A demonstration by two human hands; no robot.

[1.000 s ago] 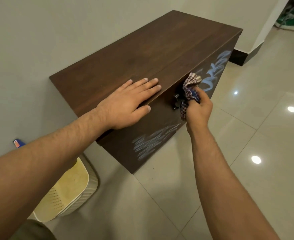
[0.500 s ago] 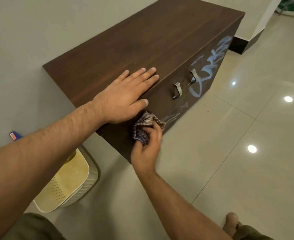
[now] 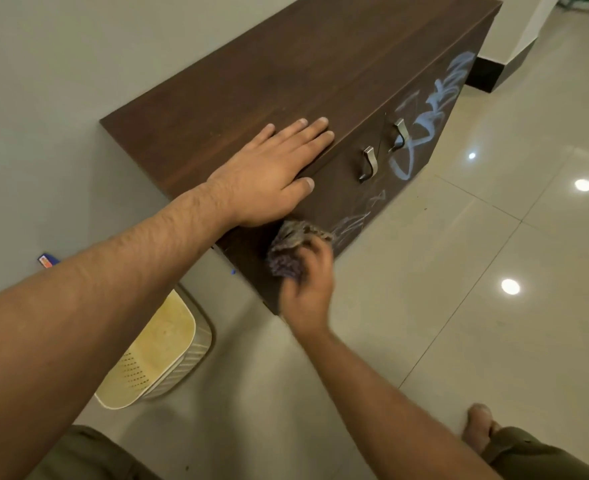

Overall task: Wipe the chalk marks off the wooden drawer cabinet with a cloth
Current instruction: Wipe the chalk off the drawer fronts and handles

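Glossy pale floor tiles [image 3: 494,341] run under the dark wooden cabinet [image 3: 321,81], which stands against a plain wall [image 3: 78,64]. A cream plastic basket [image 3: 161,351] sits on the floor by its near end.

My hands are apart. My left hand [image 3: 269,171] lies flat on the cabinet top at the front edge, fingers straight and close together, bracing it. My right hand [image 3: 308,282] is clamped around a bunched checked cloth [image 3: 289,251], which it presses low on the front panel at the near end. That hand is blurred, so I take it to be mid-rub.

A second ago the cloth was up beside the two metal handles [image 3: 369,164], and a dense patch of chalk covered this near end. Now the cloth is down here and that patch is nearly gone. Only a few faint lines [image 3: 355,220] remain just beyond the cloth, towards the handles.

The big pale-blue scrawl [image 3: 435,98] on the far half, past the handles, looks untouched. I judge the job roughly half done. Next I should sweep out the faint lines, then work round the handles to the far end, pressing firmly because that chalk looks thick.
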